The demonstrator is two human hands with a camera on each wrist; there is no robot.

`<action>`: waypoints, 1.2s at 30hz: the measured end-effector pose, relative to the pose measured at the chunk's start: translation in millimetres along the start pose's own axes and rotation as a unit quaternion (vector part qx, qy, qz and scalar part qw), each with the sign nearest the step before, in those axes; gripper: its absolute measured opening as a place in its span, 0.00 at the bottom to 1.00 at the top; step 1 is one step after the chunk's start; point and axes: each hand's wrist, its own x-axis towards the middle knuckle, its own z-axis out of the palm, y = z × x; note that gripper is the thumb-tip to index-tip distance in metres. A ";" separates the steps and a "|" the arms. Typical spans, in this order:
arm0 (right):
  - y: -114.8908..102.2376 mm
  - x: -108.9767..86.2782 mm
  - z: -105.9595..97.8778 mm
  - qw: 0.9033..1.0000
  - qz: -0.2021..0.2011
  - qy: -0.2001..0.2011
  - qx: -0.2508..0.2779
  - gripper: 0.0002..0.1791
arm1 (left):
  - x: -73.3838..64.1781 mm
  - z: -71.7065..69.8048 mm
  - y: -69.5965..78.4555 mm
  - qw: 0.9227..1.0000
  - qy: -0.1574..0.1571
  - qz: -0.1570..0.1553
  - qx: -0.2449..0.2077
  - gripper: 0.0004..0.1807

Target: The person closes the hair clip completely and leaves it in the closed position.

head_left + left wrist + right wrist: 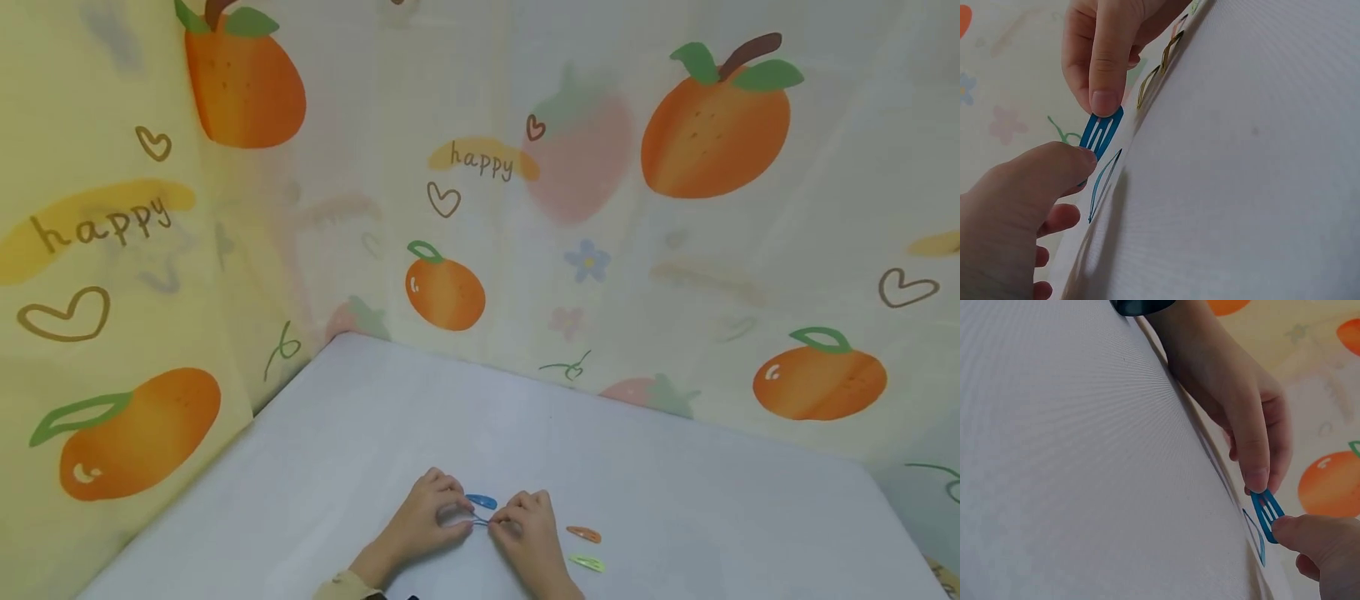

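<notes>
Between both hands is a blue snap hair clip (1110, 132), raised just over the white table. My left hand (427, 518) pinches one end between thumb and fingers. The other end is pinched by the thumb and fingers of my right hand (529, 533). Long slots show along the clip's face in both wrist views; in the head view its strips look spread apart toward the left hand. A second blue hair clip (482, 502) lies on the table just behind the held one, touched by neither hand.
To the right of my right hand lie an orange hair clip (583, 534) and a yellow-green hair clip (587, 563). The white table (450, 408) meets a fruit-printed curtain (360, 167) at its back and left edges.
</notes>
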 end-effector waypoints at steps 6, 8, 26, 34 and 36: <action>-0.1 2.0 -1.5 1.000 -0.002 0.016 -0.003 0.06 | 3.0 -0.2 -1.0 1.000 0.001 0.002 -0.001 0.09; -0.4 2.3 -1.8 1.000 -0.001 0.020 -0.001 0.07 | 3.3 -0.6 -0.8 1.000 -0.002 0.001 -0.002 0.10; -2.0 -1.0 -2.6 1.000 0.017 0.018 0.004 0.08 | 2.9 -4.7 4.4 1.000 -0.016 -0.026 0.001 0.07; -4.3 -1.0 -4.8 1.000 0.025 0.010 0.010 0.07 | 2.3 -2.8 1.4 1.000 0.004 -0.020 -0.010 0.06; -4.3 -1.0 -5.0 1.000 0.030 0.006 0.008 0.07 | 2.1 -2.2 0.6 1.000 0.012 -0.012 -0.010 0.06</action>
